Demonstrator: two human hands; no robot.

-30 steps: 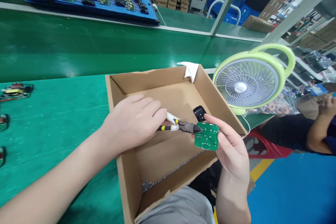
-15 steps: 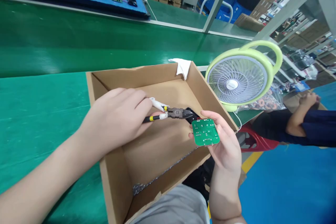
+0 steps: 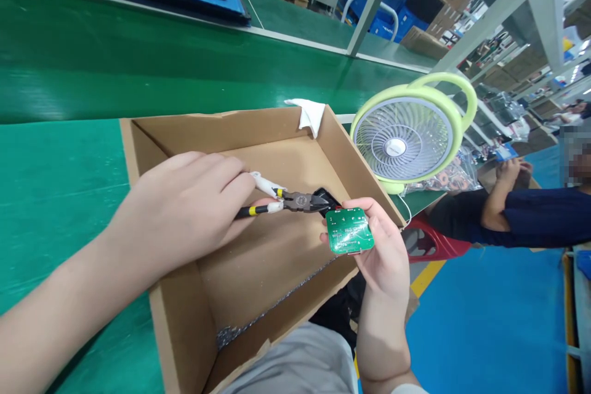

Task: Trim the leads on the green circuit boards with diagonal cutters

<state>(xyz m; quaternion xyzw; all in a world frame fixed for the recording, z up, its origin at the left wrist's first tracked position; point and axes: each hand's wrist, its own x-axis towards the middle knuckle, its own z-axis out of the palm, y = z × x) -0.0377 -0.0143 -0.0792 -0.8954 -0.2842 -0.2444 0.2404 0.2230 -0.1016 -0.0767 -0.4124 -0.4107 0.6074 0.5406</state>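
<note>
My left hand is closed around the handles of a pair of pliers, whose grips are black with yellow bands and white wrapping. The plier jaws point right and meet a black part beside the board; what exactly they bite on is hidden. My right hand holds a green circuit board by its edges, its soldered face turned up toward me. A bit of red shows between the black part and the board. Both hands are above an open cardboard box.
A white cloth hangs over the box's far corner. Right of the box stands a green fan. Boards and black parts lie on a blue tray at upper left. A person in dark clothing sits at the right, near a red stool.
The whole view has shifted, so the box, fan and hands appear farther left. The board is tilted slightly differently. Both hands keep their holds on pliers and board.
</note>
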